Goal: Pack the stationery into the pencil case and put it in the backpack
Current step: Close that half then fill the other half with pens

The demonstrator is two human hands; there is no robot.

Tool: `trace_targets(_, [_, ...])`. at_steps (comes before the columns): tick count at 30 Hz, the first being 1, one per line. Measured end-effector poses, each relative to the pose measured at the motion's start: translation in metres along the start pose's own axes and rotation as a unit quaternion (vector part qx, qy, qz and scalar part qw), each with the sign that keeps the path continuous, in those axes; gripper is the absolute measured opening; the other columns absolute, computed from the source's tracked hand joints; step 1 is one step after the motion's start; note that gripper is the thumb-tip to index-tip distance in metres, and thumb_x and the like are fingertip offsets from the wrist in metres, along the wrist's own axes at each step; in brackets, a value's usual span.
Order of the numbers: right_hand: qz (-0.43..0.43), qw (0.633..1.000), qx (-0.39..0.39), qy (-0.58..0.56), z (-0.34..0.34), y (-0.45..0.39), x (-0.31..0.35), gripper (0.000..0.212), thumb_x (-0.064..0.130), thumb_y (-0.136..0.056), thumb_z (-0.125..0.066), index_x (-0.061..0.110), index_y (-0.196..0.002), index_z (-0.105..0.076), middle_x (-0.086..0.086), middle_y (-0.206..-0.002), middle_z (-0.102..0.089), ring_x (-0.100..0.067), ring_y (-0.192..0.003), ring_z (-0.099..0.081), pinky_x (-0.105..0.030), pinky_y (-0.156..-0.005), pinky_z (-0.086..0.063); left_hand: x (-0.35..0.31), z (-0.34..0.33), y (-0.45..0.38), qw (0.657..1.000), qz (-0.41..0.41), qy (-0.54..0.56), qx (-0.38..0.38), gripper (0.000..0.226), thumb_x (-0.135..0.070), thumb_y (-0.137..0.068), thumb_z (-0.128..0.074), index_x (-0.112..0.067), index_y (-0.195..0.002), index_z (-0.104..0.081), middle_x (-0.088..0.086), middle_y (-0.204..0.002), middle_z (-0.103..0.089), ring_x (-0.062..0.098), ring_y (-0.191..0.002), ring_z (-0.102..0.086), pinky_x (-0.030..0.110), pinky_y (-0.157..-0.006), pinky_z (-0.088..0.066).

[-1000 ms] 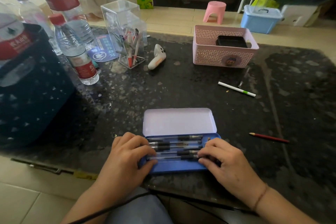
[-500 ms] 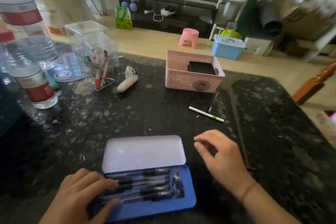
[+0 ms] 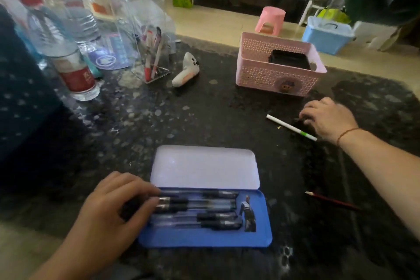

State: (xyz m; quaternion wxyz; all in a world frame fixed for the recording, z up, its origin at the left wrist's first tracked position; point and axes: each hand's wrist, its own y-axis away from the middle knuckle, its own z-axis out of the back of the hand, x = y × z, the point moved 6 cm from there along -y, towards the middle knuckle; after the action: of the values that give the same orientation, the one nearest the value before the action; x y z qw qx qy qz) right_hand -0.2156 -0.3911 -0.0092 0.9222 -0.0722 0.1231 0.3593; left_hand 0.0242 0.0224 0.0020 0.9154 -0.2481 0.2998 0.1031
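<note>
The blue pencil case (image 3: 204,237) lies open near the table's front edge, its pale lid (image 3: 204,166) laid back. Several black-capped pens (image 3: 204,202) lie side by side in it. My left hand (image 3: 113,207) covers the case's left end, fingers and thumb on the pen ends. My right hand (image 3: 329,118) is stretched out to the right, fingertips curled down onto the table just beyond a white pen with a green band (image 3: 286,126). What lies under the fingertips is hidden. A red pencil (image 3: 331,201) lies right of the case. The dark blue dotted backpack (image 3: 22,109) stands at the left.
A pink basket (image 3: 272,79) with a black box in it stands behind my right hand. At the back left are water bottles (image 3: 75,70), a clear pen holder (image 3: 145,36) and a white ghost-shaped item (image 3: 186,70). The table is dark speckled stone.
My right hand has left the case and reached out to the right, past the white pen. My left hand has stayed on the case's left end. The view has shifted.
</note>
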Motion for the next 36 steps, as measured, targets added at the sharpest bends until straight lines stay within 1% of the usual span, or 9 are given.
trace_targets(3, [-0.048, 0.987, -0.122, -0.091, 0.044, 0.023, 0.011, 0.023, 0.027, -0.092, -0.047, 0.021, -0.108, -0.062, -0.014, -0.105, -0.067, -0.038, -0.093, -0.06, -0.047, -0.075, -0.051, -0.004, 0.007, 0.0, 0.999, 0.015, 0.027, -0.017, 0.021, -0.037, -0.084, -0.063, -0.02, -0.091, -0.073, -0.014, -0.088, -0.064, 0.015, -0.081, -0.062, 0.035, -0.069, -0.051])
trace_targets(5, [-0.008, 0.962, -0.177, -0.21, 0.08, 0.058, 0.047, 0.021, 0.03, -0.091, -0.049, 0.022, -0.107, -0.061, -0.014, -0.096, -0.067, -0.038, -0.085, -0.063, -0.048, -0.071, -0.052, -0.009, 0.01, 0.0, 0.998, 0.016, 0.042, -0.033, 0.026, -0.043, -0.086, -0.063, -0.02, -0.095, -0.071, -0.014, -0.092, -0.065, 0.014, -0.084, -0.062, 0.032, -0.075, -0.051])
trace_targets(9, [0.151, 0.92, -0.14, -0.334, 0.112, 0.15, 0.172, 0.023, 0.027, -0.089, -0.053, 0.021, -0.108, -0.065, -0.003, -0.095, -0.065, -0.024, -0.085, -0.063, -0.04, -0.075, -0.052, -0.023, 0.001, 0.009, 1.0, -0.015, -0.01, -0.008, 0.034, -0.054, -0.081, -0.065, -0.029, -0.104, -0.069, -0.024, -0.101, -0.064, 0.007, -0.096, -0.058, 0.037, -0.085, -0.041])
trace_targets(14, [0.16, 0.911, -0.11, -0.365, 0.094, 0.206, 0.262, 0.037, 0.017, -0.085, -0.04, 0.017, -0.113, -0.064, -0.001, -0.1, -0.061, -0.018, -0.088, -0.059, -0.032, -0.073, -0.054, -0.025, -0.013, 0.024, 0.993, -0.083, -0.082, 0.025, 0.021, -0.051, -0.082, -0.064, -0.036, -0.095, -0.071, -0.023, -0.096, -0.065, 0.009, -0.091, -0.054, 0.042, -0.076, -0.038])
trace_targets(18, [0.117, 0.905, -0.156, -0.377, 0.097, 0.217, 0.271, 0.025, 0.023, -0.088, -0.05, 0.019, -0.101, -0.071, 0.005, -0.091, -0.066, -0.013, -0.089, -0.053, -0.032, -0.072, -0.052, -0.015, -0.013, 0.032, 0.991, -0.085, -0.099, 0.032, 0.012, -0.044, -0.079, -0.066, -0.035, -0.084, -0.072, -0.021, -0.087, -0.065, 0.01, -0.085, -0.054, 0.045, -0.072, -0.041])
trace_targets(24, [0.13, 0.902, -0.155, -0.382, 0.091, 0.218, 0.273, 0.019, 0.02, -0.087, -0.055, 0.019, -0.098, -0.07, 0.004, -0.098, -0.062, -0.012, -0.097, -0.051, -0.03, -0.082, -0.049, -0.006, -0.01, 0.035, 0.991, -0.069, -0.107, 0.048, 0.013, -0.046, -0.079, -0.065, -0.034, -0.077, -0.072, -0.022, -0.086, -0.063, 0.01, -0.086, -0.053, 0.041, -0.075, -0.037])
trace_targets(28, [0.042, 0.916, -0.189, -0.351, 0.083, 0.23, 0.226, 0.012, 0.024, -0.083, -0.062, 0.02, -0.092, -0.07, 0.006, -0.088, -0.062, -0.016, -0.087, -0.054, -0.032, -0.076, -0.043, -0.003, -0.005, 0.037, 0.992, -0.051, -0.11, 0.038, 0.013, -0.044, -0.078, -0.064, -0.032, -0.075, -0.069, -0.02, -0.084, -0.061, 0.01, -0.086, -0.05, 0.035, -0.077, -0.032])
trace_targets(31, [-0.007, 0.929, -0.178, -0.324, 0.075, 0.235, 0.202, 0.016, 0.032, -0.083, -0.057, 0.024, -0.09, -0.069, 0.012, -0.078, -0.061, -0.014, -0.079, -0.055, -0.032, -0.074, -0.039, -0.002, -0.001, 0.036, 0.994, -0.033, -0.102, 0.035, 0.011, -0.043, -0.077, -0.064, -0.033, -0.074, -0.066, -0.02, -0.085, -0.058, 0.008, -0.087, -0.047, 0.033, -0.076, -0.029])
trace_targets(36, [0.007, 0.93, -0.152, -0.334, 0.078, 0.231, 0.213, 0.012, 0.035, -0.082, -0.058, 0.029, -0.087, -0.067, 0.016, -0.077, -0.062, -0.006, -0.079, -0.053, -0.032, -0.078, -0.036, -0.011, -0.009, 0.029, 0.995, -0.038, -0.079, 0.052, 0.015, -0.048, -0.075, -0.064, -0.035, -0.081, -0.067, -0.021, -0.091, -0.057, 0.008, -0.09, -0.049, 0.034, -0.076, -0.033])
